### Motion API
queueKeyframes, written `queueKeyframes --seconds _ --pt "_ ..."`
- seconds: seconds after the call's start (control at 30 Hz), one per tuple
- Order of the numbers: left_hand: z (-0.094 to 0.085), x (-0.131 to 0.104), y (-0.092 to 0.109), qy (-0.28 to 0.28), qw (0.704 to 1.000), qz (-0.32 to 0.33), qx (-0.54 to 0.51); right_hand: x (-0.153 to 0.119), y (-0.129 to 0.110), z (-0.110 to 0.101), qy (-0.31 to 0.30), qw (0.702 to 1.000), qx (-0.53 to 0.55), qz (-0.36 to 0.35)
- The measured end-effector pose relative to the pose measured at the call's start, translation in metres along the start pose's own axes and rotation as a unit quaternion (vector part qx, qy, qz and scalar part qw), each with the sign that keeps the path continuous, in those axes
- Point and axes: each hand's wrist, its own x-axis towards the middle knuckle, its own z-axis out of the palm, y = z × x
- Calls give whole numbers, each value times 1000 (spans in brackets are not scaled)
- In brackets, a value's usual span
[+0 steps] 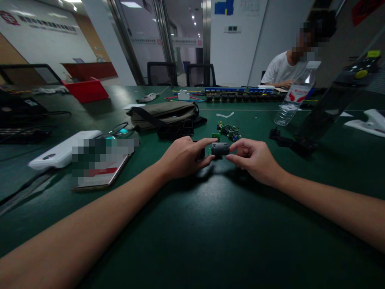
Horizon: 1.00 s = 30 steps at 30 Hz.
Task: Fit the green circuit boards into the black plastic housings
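A small dark grey cylinder point(220, 149) is held level between my two hands, above the green table point(192, 233). My left hand point(189, 156) has its thumb and index finger at the cylinder's left end, where a bit of green shows. At the right end, the thumb and index finger of my right hand point(254, 158) pinch the cylinder. Just behind it lies a cluster of small green circuit boards point(230, 130). Black square trays point(177, 130) stand behind my left hand, and another black piece is partly hidden by its fingers.
An olive pouch point(164, 114) lies behind the trays. On the left are a phone point(105, 172), a white power bank point(66, 148) and a red bin point(86, 89). A clear bottle point(293, 100) and a dark bottle point(327, 108) stand right. Across the table sits a person point(282, 68).
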Motion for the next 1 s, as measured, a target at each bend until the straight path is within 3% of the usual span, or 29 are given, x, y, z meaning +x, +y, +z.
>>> queueKeyframes --seconds 1.0 --pt "0 0 1 -9 1000 -9 -9 0 -1 -1 -1 1000 -9 0"
